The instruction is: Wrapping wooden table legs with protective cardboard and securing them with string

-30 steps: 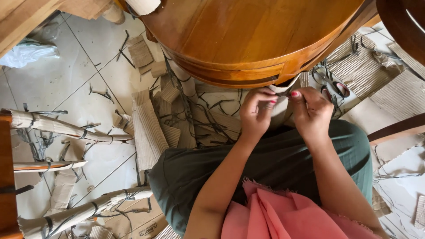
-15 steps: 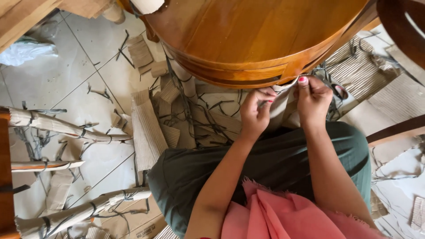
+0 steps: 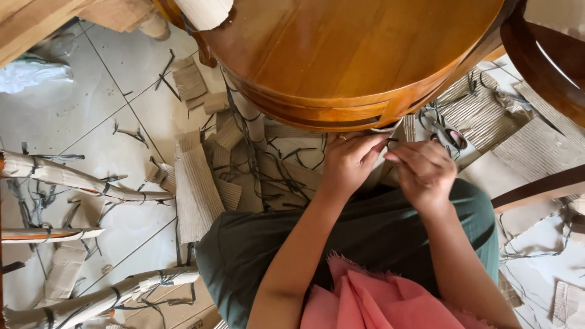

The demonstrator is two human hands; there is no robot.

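Pinching thin pale strip (image 3: 385,129), left hand (image 3: 348,163), right hand (image 3: 425,170), beneath round glossy wooden table (image 3: 359,55).

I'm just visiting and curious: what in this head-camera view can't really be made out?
- What the left hand and right hand pinch: too small, covered by fingertips.
- Scissors: partly hidden behind the round wooden table.
- Pale roll: cut off by the top edge.
- Cardboard tubes: cut off by the left edge.

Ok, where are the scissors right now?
In the head view the scissors lie on the cardboard-strewn floor right of the round wooden table, just beyond the right hand.
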